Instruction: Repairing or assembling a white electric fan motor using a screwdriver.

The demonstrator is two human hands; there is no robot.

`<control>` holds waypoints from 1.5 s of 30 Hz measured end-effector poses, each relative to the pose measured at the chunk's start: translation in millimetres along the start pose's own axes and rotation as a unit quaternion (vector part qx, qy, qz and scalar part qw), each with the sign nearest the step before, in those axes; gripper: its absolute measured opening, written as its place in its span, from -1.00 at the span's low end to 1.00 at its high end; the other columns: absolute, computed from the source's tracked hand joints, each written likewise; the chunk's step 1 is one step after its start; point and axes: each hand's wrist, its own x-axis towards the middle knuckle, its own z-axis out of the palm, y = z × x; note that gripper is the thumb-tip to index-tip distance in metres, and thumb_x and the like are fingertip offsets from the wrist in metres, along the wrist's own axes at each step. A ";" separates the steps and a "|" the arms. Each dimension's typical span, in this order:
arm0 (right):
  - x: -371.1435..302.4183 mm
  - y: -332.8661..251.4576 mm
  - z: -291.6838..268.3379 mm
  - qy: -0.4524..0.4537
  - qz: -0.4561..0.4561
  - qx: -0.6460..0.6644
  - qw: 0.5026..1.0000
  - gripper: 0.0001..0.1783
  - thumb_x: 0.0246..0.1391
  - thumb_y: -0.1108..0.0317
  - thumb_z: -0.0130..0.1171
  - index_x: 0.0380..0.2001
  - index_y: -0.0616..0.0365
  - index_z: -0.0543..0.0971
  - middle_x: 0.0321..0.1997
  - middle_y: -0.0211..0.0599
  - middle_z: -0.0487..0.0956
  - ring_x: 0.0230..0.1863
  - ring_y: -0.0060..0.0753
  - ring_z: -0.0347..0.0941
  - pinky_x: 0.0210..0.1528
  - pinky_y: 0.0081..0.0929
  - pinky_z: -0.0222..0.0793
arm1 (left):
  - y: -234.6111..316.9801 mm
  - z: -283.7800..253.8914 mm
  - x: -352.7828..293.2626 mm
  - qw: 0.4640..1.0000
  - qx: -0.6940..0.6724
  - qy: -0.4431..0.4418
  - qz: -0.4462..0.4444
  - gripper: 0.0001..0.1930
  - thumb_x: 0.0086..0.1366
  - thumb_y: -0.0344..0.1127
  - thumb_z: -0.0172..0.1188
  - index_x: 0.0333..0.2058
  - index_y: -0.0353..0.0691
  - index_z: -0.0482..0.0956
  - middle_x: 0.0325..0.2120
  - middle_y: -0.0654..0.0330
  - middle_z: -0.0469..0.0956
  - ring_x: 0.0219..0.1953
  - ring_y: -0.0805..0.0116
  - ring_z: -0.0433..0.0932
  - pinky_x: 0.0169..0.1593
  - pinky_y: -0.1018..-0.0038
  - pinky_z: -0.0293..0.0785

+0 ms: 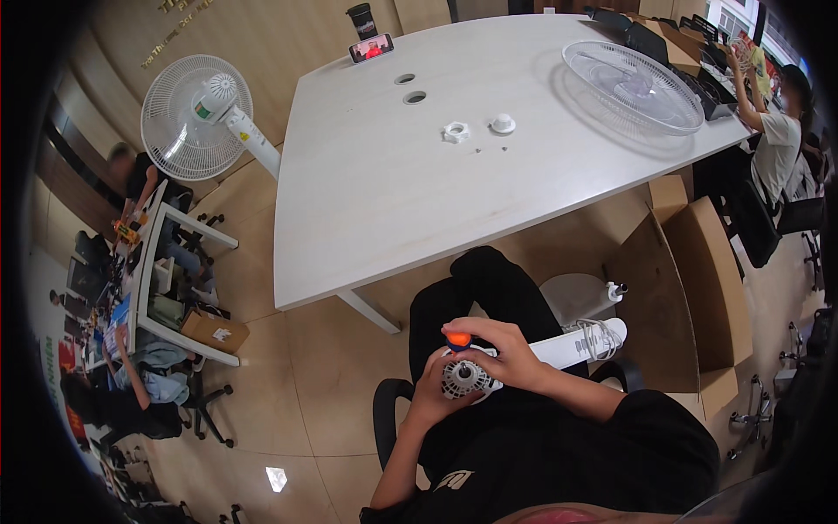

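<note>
My left hand (pixel 431 395) is wrapped round the white slotted motor housing (pixel 465 381) of a fan, which rests in my lap. In my right hand (pixel 502 349) is a screwdriver (pixel 458 339) with an orange and dark blue handle, gripped between thumb and fingers just above the housing's far side. Its tip is hidden. From the housing a white fan neck (pixel 559 348) runs right across my thigh, with a grey power cord (pixel 601 339) bundled round its end. On the table lie a white ring nut (pixel 455 132), a white round cap (pixel 502 124) and two small screws (pixel 504 148).
A fan grille with clear blades (pixel 633 87) lies on the white table (pixel 384 192) at right. A phone (pixel 371 48) and black cup (pixel 360 19) stand at its far edge. An open cardboard box (pixel 676 288) and round white base (pixel 567 293) are right of my legs.
</note>
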 end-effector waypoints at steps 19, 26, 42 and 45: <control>-8.6 -9.6 -32.5 0.032 0.061 0.021 0.997 -0.47 0.09 0.59 0.37 0.17 0.21 0.56 0.10 -0.11 0.66 0.16 -0.16 0.62 0.20 -0.29 0.56 | -1.5 1.1 22.5 0.996 -0.011 -0.044 0.073 -0.13 -0.10 -0.14 0.70 0.16 -0.08 0.38 0.30 0.00 0.34 0.31 -0.06 0.45 0.32 0.15 0.46; -21.1 -21.7 -69.4 0.085 0.042 0.001 0.996 -0.51 0.06 0.60 0.38 0.10 0.23 0.57 0.06 -0.15 0.64 0.12 -0.21 0.62 0.22 -0.32 0.51 | 2.8 10.1 42.8 0.992 0.000 -0.071 0.109 -0.15 -0.11 -0.15 0.71 0.13 -0.13 0.41 0.29 -0.05 0.37 0.29 -0.08 0.48 0.30 0.12 0.48; -5.0 11.7 -123.2 0.520 0.021 0.189 0.833 -0.58 0.25 0.56 0.28 -0.09 0.05 0.22 0.21 0.07 0.50 -0.22 -0.35 0.69 -0.21 -0.55 0.66 | 20.1 13.9 50.4 0.993 0.013 -0.098 0.070 -0.20 -0.07 -0.09 0.67 0.11 -0.18 0.45 0.32 -0.05 0.34 0.28 -0.07 0.50 0.29 0.13 0.51; 9.5 29.9 -127.2 0.506 0.021 0.250 0.825 -0.64 0.30 0.53 0.23 -0.09 0.07 0.21 0.26 0.09 0.46 -0.17 -0.28 0.71 -0.13 -0.48 0.70 | 15.8 13.3 52.4 0.993 0.012 -0.099 0.062 -0.20 -0.06 -0.08 0.66 0.12 -0.18 0.45 0.32 -0.04 0.34 0.28 -0.07 0.50 0.29 0.13 0.51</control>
